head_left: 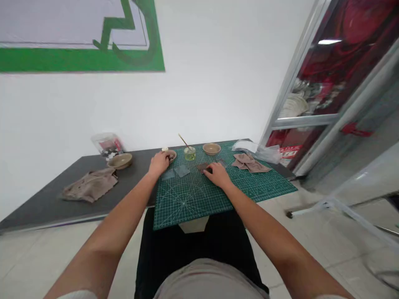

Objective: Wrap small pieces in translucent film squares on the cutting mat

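My left hand (159, 162) reaches to a small tan bowl (173, 157) at the mat's back left edge. Its fingers curl at the bowl's near side, and whatever they grip is too small to tell. On the green cutting mat (183, 203) my right hand (217, 174) pinches the edge of a flat brown square piece (202, 167). Between the hands lie two thin, pale see-through squares, one of them a tilted square (182, 170). Behind them stands a glass jar (190, 154) of yellowish liquid, with a thin brush (183, 141) leaning in it.
A second tan bowl (211, 148) stands at the mat's back. Right of it lie a crumpled brown cloth (250, 162) and a clear plastic bag (264, 153). On the dark table are another cloth (92, 185), a larger bowl (120, 161) and a clear bag (107, 144). A white wall rises behind.
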Demonstrator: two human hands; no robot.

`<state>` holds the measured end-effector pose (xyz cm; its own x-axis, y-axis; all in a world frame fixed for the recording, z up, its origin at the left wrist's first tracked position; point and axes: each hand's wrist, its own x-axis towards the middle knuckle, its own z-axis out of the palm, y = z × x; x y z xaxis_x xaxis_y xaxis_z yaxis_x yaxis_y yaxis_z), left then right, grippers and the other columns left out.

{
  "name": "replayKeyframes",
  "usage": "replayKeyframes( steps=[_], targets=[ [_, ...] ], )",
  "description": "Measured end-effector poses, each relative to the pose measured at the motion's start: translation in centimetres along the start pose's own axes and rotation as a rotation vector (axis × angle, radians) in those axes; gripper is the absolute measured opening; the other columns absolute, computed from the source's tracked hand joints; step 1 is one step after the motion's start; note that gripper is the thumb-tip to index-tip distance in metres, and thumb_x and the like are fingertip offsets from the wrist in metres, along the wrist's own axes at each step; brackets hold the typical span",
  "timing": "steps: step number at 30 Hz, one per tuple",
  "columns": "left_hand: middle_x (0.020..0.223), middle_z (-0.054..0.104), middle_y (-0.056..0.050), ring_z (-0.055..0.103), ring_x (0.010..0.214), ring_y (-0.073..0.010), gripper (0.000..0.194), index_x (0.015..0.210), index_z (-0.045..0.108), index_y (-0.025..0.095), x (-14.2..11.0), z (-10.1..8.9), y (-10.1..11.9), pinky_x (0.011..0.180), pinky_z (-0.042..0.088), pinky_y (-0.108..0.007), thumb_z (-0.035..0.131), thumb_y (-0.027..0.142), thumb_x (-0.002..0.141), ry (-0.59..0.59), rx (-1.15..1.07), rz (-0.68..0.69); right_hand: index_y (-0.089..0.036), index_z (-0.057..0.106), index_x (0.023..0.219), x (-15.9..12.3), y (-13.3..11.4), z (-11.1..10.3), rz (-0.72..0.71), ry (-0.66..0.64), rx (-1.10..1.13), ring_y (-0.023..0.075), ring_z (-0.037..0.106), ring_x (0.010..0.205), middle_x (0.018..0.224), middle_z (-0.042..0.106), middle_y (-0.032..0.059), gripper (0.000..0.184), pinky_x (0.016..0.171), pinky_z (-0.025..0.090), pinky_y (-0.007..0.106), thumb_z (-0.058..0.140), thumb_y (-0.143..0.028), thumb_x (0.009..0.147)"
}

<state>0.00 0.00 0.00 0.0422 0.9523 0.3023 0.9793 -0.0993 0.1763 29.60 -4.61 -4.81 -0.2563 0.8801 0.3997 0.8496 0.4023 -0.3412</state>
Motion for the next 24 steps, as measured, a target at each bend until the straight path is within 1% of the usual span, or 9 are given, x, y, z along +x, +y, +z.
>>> replayKeyframes(
  steps=[2,4,6,8,12,18,21,24],
  targets=[
    [0.121,0.065,-0.010,0.058,0.112,-0.0263,0.037,0.113,0.068,0.020,0.1,0.0,0.1,0.097,0.046,-0.037,0.040,0.021,0.087,0.001,-0.015,0.022,-0.017,0.069,0.095,0.1,0.0,0.0,0.003,-0.008,-0.003,0.0235,0.055,0.100,0.099,0.068,0.0085,0.027,0.088,0.040,0.034,0.056,-0.041,0.091],
    [0.122,0.064,-0.011,0.058,0.112,-0.0266,0.038,0.115,0.067,0.020,0.1,-0.1,0.2,0.097,0.046,-0.037,0.042,0.022,0.088,0.003,-0.021,0.028,-0.017,0.069,0.095,0.1,0.0,0.0,0.005,-0.012,-0.004,0.0233,0.055,0.101,0.099,0.067,0.0088,0.027,0.089,0.040,0.034,0.056,-0.040,0.091],
    [0.126,0.063,-0.011,0.056,0.114,-0.0284,0.040,0.122,0.064,0.023,0.1,-0.2,0.3,0.095,0.047,-0.041,0.043,0.023,0.087,0.011,-0.019,0.013,-0.017,0.068,0.095,0.2,0.0,0.1,0.007,-0.012,-0.001,0.0228,0.054,0.101,0.100,0.067,0.0087,0.026,0.089,0.040,0.034,0.057,-0.040,0.091],
    [0.131,0.060,-0.010,0.054,0.116,-0.0305,0.042,0.125,0.063,0.028,0.3,-0.4,0.4,0.093,0.047,-0.045,0.042,0.023,0.088,-0.011,-0.010,0.006,-0.017,0.068,0.095,0.2,0.0,0.1,0.011,-0.008,0.000,0.0226,0.054,0.101,0.100,0.067,0.0086,0.025,0.090,0.040,0.034,0.057,-0.039,0.091],
    [0.137,0.057,-0.006,0.051,0.121,-0.0328,0.039,0.116,0.068,0.032,0.7,-0.6,0.6,0.093,0.044,-0.052,0.039,0.026,0.091,-0.079,0.005,0.037,-0.017,0.068,0.095,0.2,-0.1,0.1,0.015,-0.007,0.002,0.0225,0.054,0.100,0.100,0.067,0.0083,0.024,0.090,0.040,0.034,0.057,-0.039,0.091],
    [0.131,0.062,-0.006,0.050,0.118,-0.0341,0.035,0.112,0.070,0.034,1.3,-0.8,0.3,0.095,0.038,-0.056,0.046,0.024,0.088,-0.096,0.000,0.062,-0.017,0.068,0.093,0.1,-0.2,-0.1,0.009,0.006,-0.001,0.0225,0.055,0.100,0.099,0.067,0.0080,0.024,0.089,0.040,0.034,0.057,-0.039,0.091],
    [0.128,0.063,-0.004,0.050,0.118,-0.0332,0.035,0.109,0.071,0.035,1.5,-0.8,0.1,0.095,0.037,-0.055,0.047,0.022,0.086,-0.094,-0.019,0.089,-0.017,0.068,0.093,0.0,-0.2,-0.1,0.007,0.008,-0.003,0.0225,0.055,0.100,0.099,0.067,0.0081,0.024,0.089,0.040,0.033,0.057,-0.039,0.091],
    [0.125,0.064,-0.006,0.050,0.118,-0.0326,0.035,0.106,0.072,0.031,1.6,-0.9,0.1,0.094,0.039,-0.052,0.047,0.019,0.084,-0.087,-0.034,0.095,-0.017,0.068,0.093,0.0,-0.2,-0.1,0.007,0.007,0.001,0.0221,0.055,0.099,0.099,0.067,0.0080,0.024,0.089,0.040,0.033,0.057,-0.038,0.091]
  ],
)
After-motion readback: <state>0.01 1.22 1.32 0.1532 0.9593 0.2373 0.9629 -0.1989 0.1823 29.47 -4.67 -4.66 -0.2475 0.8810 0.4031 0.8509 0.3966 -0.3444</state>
